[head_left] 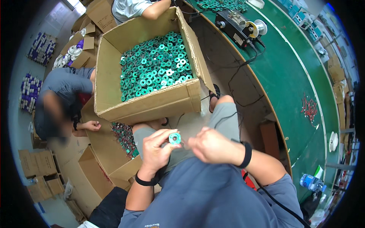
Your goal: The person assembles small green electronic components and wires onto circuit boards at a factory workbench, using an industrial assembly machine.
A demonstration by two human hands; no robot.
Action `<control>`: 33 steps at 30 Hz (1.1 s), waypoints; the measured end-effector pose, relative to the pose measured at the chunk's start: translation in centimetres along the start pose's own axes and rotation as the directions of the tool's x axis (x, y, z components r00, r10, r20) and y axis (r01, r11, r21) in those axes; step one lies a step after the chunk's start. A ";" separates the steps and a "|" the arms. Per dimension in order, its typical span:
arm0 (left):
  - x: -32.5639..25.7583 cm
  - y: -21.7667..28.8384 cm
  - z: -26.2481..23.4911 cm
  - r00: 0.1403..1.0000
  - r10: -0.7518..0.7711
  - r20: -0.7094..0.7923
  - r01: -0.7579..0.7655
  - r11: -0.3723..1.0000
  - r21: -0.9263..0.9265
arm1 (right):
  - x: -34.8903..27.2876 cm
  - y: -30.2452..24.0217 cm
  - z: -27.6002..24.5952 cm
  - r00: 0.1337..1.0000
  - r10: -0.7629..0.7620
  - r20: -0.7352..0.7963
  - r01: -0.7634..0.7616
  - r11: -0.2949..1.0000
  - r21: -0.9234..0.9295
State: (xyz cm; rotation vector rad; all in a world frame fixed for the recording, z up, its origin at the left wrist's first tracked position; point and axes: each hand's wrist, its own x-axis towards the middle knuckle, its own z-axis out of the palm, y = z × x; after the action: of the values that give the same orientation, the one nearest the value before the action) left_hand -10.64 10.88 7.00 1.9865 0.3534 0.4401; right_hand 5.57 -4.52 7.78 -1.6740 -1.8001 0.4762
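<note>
My left hand (155, 149) pinches a small round green circuit board (175, 138) with a hole in its middle, held up over my lap. Just right of it is my right hand (211, 145), its fingers curled together and partly smeared by motion. A faint thin streak shows between its fingertips and the board; what those fingers grip is too blurred to make out. Beyond both hands stands a large open cardboard box (152, 104), holding many loose green ring-shaped boards (156, 68).
A green workbench (281, 72) curves along the right, bearing a black machine with a wire spool (260, 27), red wires (310, 108) and a plastic bottle (311, 183). At left a co-worker (62, 98) bends beside a carton of wired parts (123, 138). Another person's arm (156, 9) rests behind the box.
</note>
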 end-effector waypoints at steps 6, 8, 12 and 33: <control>-0.2 0.0 -0.1 0.998 -0.055 -0.020 0.055 0.998 -0.029 | 0.0 0.5 0.5 1.000 0.027 0.000 -0.027 0.999 0.020; -0.3 -0.2 -0.4 0.997 -0.080 -0.013 0.080 0.997 -0.007 | 0.7 -1.3 -0.4 1.000 0.018 -0.014 -0.015 0.990 0.139; -0.4 0.6 -0.5 0.999 -0.046 -0.021 0.045 0.998 -0.046 | 0.7 1.3 -0.5 0.995 0.100 -0.023 -0.097 0.990 0.105; -0.7 0.1 -0.2 0.998 -0.055 -0.033 0.054 0.998 -0.015 | 0.9 -0.8 -0.8 0.993 0.078 -0.085 -0.080 0.996 -0.026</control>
State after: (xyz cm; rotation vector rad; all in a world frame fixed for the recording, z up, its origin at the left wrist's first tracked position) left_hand -11.34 10.70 7.12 1.9533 0.4236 0.4403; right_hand 5.55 -3.86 9.07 -1.7644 -1.6938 0.4089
